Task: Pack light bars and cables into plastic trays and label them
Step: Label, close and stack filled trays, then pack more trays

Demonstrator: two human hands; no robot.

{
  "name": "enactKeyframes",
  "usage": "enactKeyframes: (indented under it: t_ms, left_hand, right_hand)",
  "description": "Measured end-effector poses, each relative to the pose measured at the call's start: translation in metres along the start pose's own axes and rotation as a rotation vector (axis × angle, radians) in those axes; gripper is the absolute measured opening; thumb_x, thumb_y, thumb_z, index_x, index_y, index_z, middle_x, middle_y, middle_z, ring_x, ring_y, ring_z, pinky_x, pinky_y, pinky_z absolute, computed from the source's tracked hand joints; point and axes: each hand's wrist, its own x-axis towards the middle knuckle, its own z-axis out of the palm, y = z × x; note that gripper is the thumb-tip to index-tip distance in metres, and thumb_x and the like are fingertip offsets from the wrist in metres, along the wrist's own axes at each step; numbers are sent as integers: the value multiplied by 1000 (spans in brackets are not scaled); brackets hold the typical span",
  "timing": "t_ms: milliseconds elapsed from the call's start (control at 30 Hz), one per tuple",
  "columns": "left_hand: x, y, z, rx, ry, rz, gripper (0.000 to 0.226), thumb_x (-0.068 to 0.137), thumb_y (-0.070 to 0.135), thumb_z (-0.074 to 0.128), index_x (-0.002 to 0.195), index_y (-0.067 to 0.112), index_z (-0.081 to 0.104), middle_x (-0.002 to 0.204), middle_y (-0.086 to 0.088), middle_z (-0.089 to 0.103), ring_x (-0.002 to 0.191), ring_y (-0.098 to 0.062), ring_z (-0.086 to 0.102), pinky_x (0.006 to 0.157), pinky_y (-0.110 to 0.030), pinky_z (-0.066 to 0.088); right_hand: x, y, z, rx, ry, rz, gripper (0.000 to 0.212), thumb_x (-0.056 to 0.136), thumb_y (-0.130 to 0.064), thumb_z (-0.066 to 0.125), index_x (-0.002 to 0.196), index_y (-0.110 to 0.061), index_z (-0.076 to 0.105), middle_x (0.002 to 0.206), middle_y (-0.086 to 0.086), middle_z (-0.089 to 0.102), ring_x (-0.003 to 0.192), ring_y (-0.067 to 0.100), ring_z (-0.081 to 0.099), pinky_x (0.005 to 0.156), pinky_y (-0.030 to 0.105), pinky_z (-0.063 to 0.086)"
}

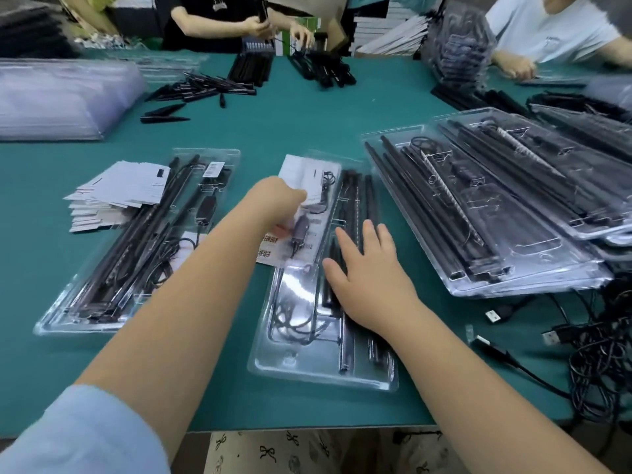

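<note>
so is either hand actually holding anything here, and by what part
The left hand pinches the paper sheet near its middle, over the middle tray. The right hand holds nothing; its straight fingers rest flat on that tray.

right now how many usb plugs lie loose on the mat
3: one below the tray stack, one beside the cable tangle, one nearer the table edge; more may hide in the tangle.
</note>
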Motion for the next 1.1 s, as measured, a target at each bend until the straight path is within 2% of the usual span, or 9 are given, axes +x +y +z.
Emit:
enactKeyframes:
  t_ms: [133, 267, 400, 467, 600, 667, 800, 1000, 1100]
  left_hand:
    - [32, -1, 0, -182, 50, -67, 28, 97, 26, 49, 79, 4, 43, 108, -26, 60, 97, -37, 63, 91, -49, 52]
    - [54, -3, -8, -282, 91, -104, 30, 92, 34, 53, 91, 3, 56, 99, -18, 61, 86, -33, 59, 86, -49, 51]
    - [67, -2, -14, -388, 80, -120, 43, 89, 34, 56, 121, 4, 58, 120, -17, 62, 107, -35, 60, 93, -47, 48]
    - [67, -4, -16, -371, 53, -168, 31, 89, 30, 57, 111, 7, 62, 110, -14, 67, 102, -33, 64, 92, -51, 50]
    - [69, -8, -22, -408, -29, -295, 23, 90, 28, 61, 72, 14, 56, 54, -1, 66, 58, -22, 65, 70, -46, 54]
    - [72, -10, -23, -413, -41, -318, 21, 89, 29, 63, 77, 13, 56, 58, -2, 68, 60, -23, 68, 71, -47, 54]
    - [82, -19, -24, -410, -44, -343, 31, 76, 32, 73, 94, 11, 59, 106, -8, 70, 98, -31, 68, 92, -53, 48]
    - [90, -20, -20, -380, -35, -283, 17, 86, 28, 66, 91, 13, 58, 96, -7, 65, 82, -26, 64, 82, -40, 51]
    - [91, -20, -18, -387, -39, -276, 15, 88, 25, 62, 83, 13, 57, 87, -6, 64, 72, -25, 61, 77, -40, 53]
  right_hand:
    - [-3, -1, 1, -17, -27, -44, 63, 96, -54, 21, 150, -31, 0, 158, 5, -13, 141, 24, -22, 116, 41, 3]
    - [-8, -3, 2, -9, -52, -83, 63, 95, -55, 21, 149, -33, -2, 157, 0, -15, 140, 20, -25, 115, 41, 11]
    - [-14, -9, 4, -32, -73, -133, 62, 95, -54, 20, 149, -33, -3, 157, 0, -17, 140, 19, -26, 114, 41, 17]
    - [-16, -12, 5, -48, -81, -148, 63, 95, -54, 20, 149, -33, -3, 157, 2, -17, 140, 20, -27, 115, 40, 14]
    - [-18, -13, 5, -76, -88, -166, 63, 94, -54, 19, 149, -32, -4, 157, 3, -18, 139, 20, -28, 116, 39, 11]
    - [-18, -14, 4, -83, -89, -168, 64, 94, -54, 18, 149, -32, -4, 157, 3, -18, 139, 20, -28, 116, 39, 8]
    - [-20, -15, 6, -83, -89, -166, 64, 93, -54, 16, 149, -31, -5, 156, 3, -18, 139, 21, -29, 116, 39, 5]
    - [-20, -15, 7, -8, -52, -151, 64, 91, -55, 20, 149, -34, 2, 157, -2, -15, 139, 16, -27, 115, 38, 14]
    - [-21, -15, 5, 48, -39, -160, 64, 91, -54, 27, 149, -34, 8, 157, -2, -11, 140, 15, -23, 116, 38, 7]
